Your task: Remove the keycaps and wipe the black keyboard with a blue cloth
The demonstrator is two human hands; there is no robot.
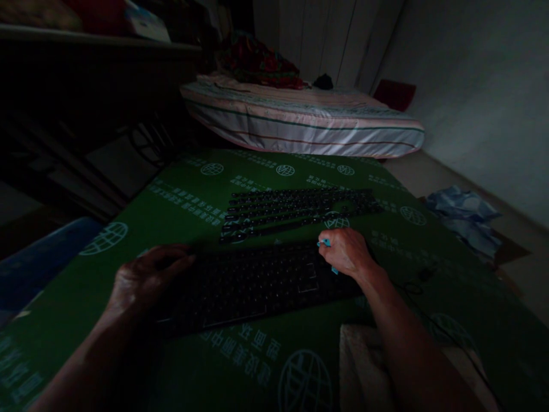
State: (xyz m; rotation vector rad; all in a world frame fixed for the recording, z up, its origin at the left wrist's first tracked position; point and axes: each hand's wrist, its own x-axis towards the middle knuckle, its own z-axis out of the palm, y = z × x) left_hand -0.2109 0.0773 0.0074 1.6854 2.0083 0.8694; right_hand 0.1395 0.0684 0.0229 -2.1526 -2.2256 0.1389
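A black keyboard base lies in front of me, its keycaps off and rows of small key mounts showing. My left hand grips its left end, thumb and fingers at the upper corner. In my right hand, closed over the keyboard's upper right part, is a small turquoise tool; most of it is hidden by the fingers, so its kind is unclear. Just beyond the base, loose black keycaps are laid out in rows on the green tablecloth.
A thin black cable runs along the right side. Under my right forearm lies a beige cloth. Past the table stands a bed with striped bedding. Crumpled blue-white fabric is on the right, a blue seat on the left.
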